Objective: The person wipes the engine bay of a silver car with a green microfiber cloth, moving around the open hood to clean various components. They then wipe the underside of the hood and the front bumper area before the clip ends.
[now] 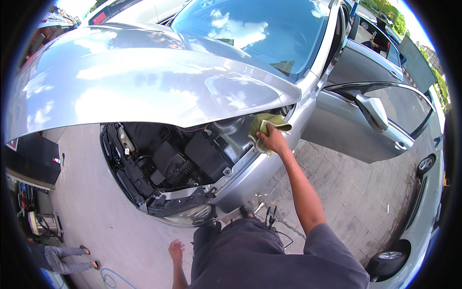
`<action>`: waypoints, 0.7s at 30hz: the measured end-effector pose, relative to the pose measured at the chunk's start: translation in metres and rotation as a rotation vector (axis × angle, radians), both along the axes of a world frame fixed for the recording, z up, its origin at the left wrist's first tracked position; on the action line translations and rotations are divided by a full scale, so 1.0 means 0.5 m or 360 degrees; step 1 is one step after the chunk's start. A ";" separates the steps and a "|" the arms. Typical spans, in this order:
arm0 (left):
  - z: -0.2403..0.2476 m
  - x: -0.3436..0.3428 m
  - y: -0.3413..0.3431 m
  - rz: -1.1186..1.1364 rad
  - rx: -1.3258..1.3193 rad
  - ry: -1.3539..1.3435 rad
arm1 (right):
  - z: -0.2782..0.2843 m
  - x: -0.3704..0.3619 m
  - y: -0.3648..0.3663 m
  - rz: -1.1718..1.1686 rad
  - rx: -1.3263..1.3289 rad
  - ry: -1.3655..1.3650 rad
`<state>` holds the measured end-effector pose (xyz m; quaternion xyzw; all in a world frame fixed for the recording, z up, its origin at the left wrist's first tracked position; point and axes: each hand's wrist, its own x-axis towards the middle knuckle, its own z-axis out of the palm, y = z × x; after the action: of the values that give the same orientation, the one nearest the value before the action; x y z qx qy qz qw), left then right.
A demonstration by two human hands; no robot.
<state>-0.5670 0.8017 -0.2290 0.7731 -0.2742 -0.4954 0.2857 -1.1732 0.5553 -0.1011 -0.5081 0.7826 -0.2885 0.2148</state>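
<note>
My right hand (274, 140) grips a folded olive-green cloth (265, 123) with a pale edge. The cloth rests against the inner edge of the silver car's fender (255, 173), close to the hood hinge. Above the engine bay (183, 154) stands the raised silver hood (139, 82). Black plastic covers fill much of that bay, and part of a headlight (190, 214) shows at its front corner. Low beside my body, away from the car, my left hand (176, 249) hangs empty with its fingers loosely apart.
The car's front door (356, 125) with its mirror (373, 111) stands open on the right. Another car (414, 241) is parked at the far right. At lower left are another person's legs (67, 255) and a blue hose (113, 277). A dark cabinet (33, 159) stands left.
</note>
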 end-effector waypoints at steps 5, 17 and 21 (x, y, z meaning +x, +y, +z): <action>0.133 -0.019 -0.155 -0.0226 -0.0437 -0.0062 | -0.193 0.079 0.041 0.0370 0.0593 0.0266; -0.112 0.017 -0.126 -0.0786 0.0404 0.0350 | -0.203 0.038 -0.005 -0.0024 0.0237 0.0174; -0.130 0.013 -0.108 -0.0601 0.0603 0.0191 | -0.105 -0.068 -0.052 0.0323 -0.0062 0.0101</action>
<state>-0.5607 0.7474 -0.2942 0.7172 -0.2986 -0.6273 0.0543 -1.2072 0.5293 -0.1538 -0.5977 0.7277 -0.2642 0.2083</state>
